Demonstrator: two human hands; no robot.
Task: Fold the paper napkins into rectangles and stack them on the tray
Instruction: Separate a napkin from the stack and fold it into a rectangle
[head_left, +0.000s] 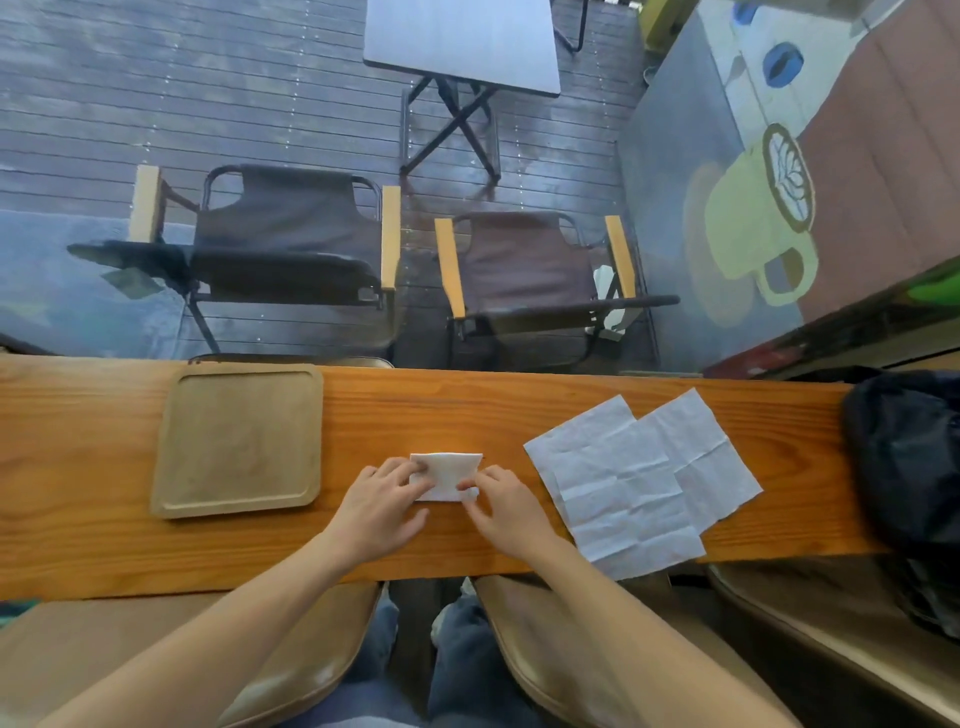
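Observation:
A small folded white napkin (448, 472) lies on the wooden counter (467, 410) in front of me. My left hand (382, 512) pinches its left edge and my right hand (506, 512) pinches its near right corner. A square wooden tray (176, 447) sits to the left with nothing on it. Two unfolded white napkins lie overlapping at the right: the nearer one (613, 488) on top, the farther one (701, 447) partly under it.
A dark bag (909, 457) rests on the counter's right end. Beyond the counter's far edge is a window onto a deck with two folding chairs (291, 244) and a small table (462, 41). Wooden stools (291, 670) stand below the counter.

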